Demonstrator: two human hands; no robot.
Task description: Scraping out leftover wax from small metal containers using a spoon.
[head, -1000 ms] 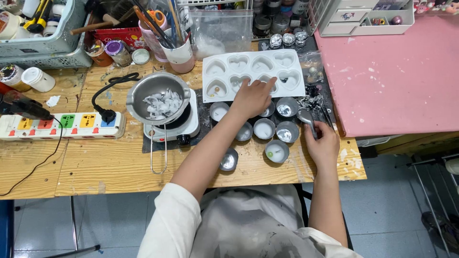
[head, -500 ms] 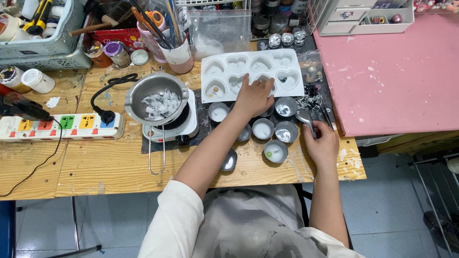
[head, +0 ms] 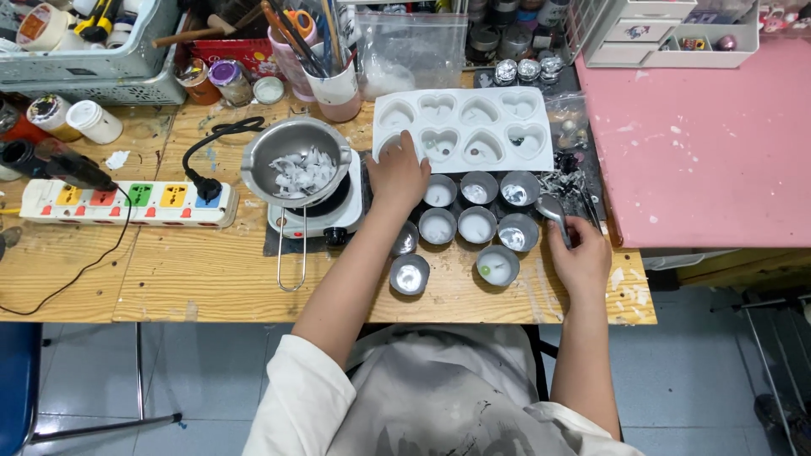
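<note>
Head view. I see the left hand (head: 399,173) lying flat, fingers spread, on the lower left corner of the white heart-cavity mould (head: 463,128) on the wooden table (head: 169,279). The right hand (head: 581,253) pinches a small metal spoon (head: 551,208) beside a cluster of round metal cups (head: 477,224). A metal pan of white wax pieces (head: 296,165) sits on a small hotplate (head: 317,215), left of the mould.

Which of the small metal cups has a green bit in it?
The front-right cup, nearest the right hand: a small green bead sits in its white filling; the other cups show none.
</note>
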